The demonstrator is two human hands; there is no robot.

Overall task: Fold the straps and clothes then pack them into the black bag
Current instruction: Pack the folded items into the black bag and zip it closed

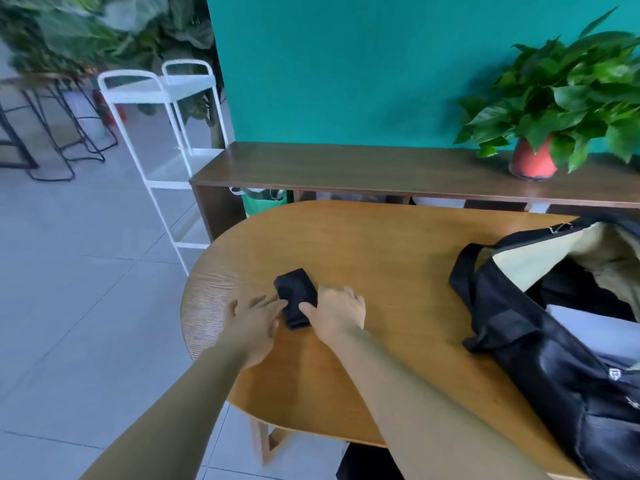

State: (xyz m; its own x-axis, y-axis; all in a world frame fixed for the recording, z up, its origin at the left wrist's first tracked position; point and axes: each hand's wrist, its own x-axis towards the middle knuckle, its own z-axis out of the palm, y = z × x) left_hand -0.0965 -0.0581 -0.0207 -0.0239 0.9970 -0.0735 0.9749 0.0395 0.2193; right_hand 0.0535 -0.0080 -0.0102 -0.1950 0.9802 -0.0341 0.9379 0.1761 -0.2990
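Fingers (268, 303) touch the folded black bundle (296, 296); black bag (540, 351) (unzipped) holds clothes (588, 323).

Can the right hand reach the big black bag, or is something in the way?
Probably yes. The right hand rests beside the folded black cloth, and only bare tabletop lies between it and the black bag, which sits open on the table's right side.

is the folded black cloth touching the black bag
Apart: the head view shows bare wooden table between the folded black cloth and the black bag.
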